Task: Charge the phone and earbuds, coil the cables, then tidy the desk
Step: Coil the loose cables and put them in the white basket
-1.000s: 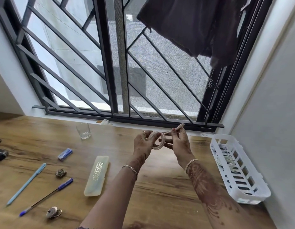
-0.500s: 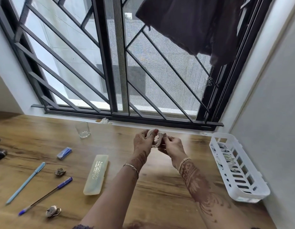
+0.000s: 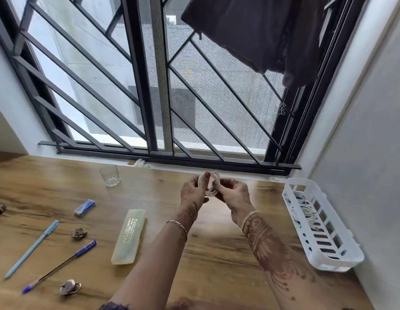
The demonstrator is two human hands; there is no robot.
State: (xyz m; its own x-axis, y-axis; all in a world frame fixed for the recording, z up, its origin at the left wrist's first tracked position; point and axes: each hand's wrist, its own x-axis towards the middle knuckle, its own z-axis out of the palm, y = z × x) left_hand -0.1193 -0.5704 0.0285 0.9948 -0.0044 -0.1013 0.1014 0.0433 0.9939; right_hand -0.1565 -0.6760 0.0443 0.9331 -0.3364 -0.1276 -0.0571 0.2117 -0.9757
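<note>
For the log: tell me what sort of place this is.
Probably a home desk: a wooden desk strewn with pens and a pencil case, a barred window with a dark garment hanging, a white basket of coiled cables.

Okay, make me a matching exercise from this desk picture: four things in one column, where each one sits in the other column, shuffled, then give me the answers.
Things:
1. coiled white cable
2. drinking glass
3. white basket
4. pale case

Places:
A. against the wall on the right
B. lying flat in the middle of the desk
C. held up between the left hand and right hand
D. upright near the window frame

Pairs: 1-C, 2-D, 3-A, 4-B
</note>
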